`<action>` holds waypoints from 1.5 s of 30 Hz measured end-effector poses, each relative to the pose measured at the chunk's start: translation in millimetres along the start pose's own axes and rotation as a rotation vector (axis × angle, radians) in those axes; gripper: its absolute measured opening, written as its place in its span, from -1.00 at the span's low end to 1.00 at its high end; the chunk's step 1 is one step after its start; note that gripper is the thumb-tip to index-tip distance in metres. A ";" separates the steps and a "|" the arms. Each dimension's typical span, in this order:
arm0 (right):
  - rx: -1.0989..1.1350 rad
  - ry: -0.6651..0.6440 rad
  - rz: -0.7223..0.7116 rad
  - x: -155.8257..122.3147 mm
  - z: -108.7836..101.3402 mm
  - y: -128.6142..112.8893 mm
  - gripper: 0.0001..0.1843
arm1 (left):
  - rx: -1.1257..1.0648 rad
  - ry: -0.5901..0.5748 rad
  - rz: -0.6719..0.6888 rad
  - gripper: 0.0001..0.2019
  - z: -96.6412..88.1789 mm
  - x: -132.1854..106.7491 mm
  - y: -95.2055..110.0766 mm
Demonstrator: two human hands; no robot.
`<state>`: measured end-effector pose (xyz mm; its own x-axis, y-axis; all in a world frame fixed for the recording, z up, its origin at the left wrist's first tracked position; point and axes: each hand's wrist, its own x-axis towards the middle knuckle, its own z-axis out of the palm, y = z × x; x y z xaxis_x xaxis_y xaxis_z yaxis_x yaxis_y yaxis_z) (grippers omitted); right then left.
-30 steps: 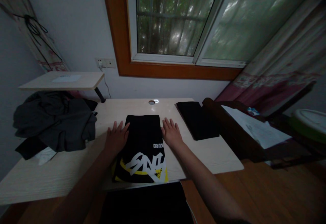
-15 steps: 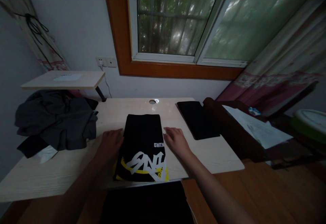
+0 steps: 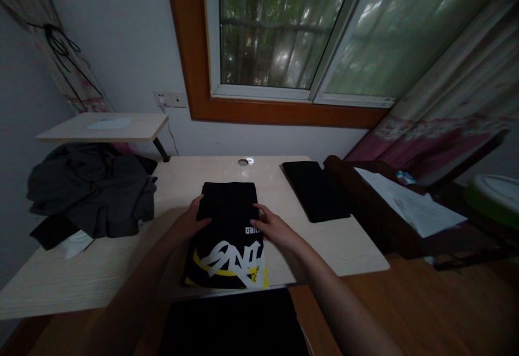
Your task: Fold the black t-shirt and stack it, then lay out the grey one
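Observation:
A folded black garment (image 3: pixel 229 210) with white and yellow lettering lies on the light wooden desk (image 3: pixel 101 269), its printed end toward me. My left hand (image 3: pixel 190 222) grips its left edge, thumb lying on top of the cloth. On the opposite edge my right hand (image 3: pixel 272 227) does the same, fingers curled onto the fabric. Both hands hold the garment at about its middle, and it still rests flat on the desk.
A heap of dark grey clothes (image 3: pixel 91 194) lies at the desk's left. A flat black folded item (image 3: pixel 316 189) sits at the back right. A dark wooden piece with papers (image 3: pixel 405 205) stands to the right. A small shelf (image 3: pixel 103 127) is at the wall.
My hands lay flat and open beside the garment, then drew back a little and closed inward onto its two side edges. The garment has not moved.

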<state>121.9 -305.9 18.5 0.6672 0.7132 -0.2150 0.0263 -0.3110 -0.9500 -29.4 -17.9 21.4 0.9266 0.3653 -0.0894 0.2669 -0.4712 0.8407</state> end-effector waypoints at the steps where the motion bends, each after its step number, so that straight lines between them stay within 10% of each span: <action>1: 0.063 -0.010 0.003 1.1 1.3 1.8 -0.26 | -0.075 -0.026 -0.011 -0.04 -0.8 -0.5 0.2; 15: 0.489 0.055 -0.066 3.9 -6.5 -15.4 -0.25 | -0.509 -0.148 -0.145 -0.02 -20.8 -7.5 17.8; 24: 0.293 0.215 -0.281 45.9 -27.1 -78.1 -0.40 | -0.512 0.155 0.064 -0.05 -42.7 39.1 70.4; 30: 0.063 0.318 -0.592 49.7 -35.2 -97.7 -0.58 | -0.090 0.560 0.363 -0.39 -53.5 42.0 74.6; 38: -0.401 0.167 -0.436 26.8 -24.0 -5.5 -0.63 | 0.226 0.020 0.220 -0.45 -39.0 1.8 -10.3; 45: -0.217 0.249 -0.306 33.0 -15.5 1.3 -0.47 | 0.033 -0.022 0.055 -0.15 -39.1 -1.8 2.3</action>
<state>155.5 -292.5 13.7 0.7623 0.6284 0.1550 0.3883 -0.2524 -0.8863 -40.8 11.8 44.3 0.9457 0.3203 -0.0553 0.2234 -0.5168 0.8265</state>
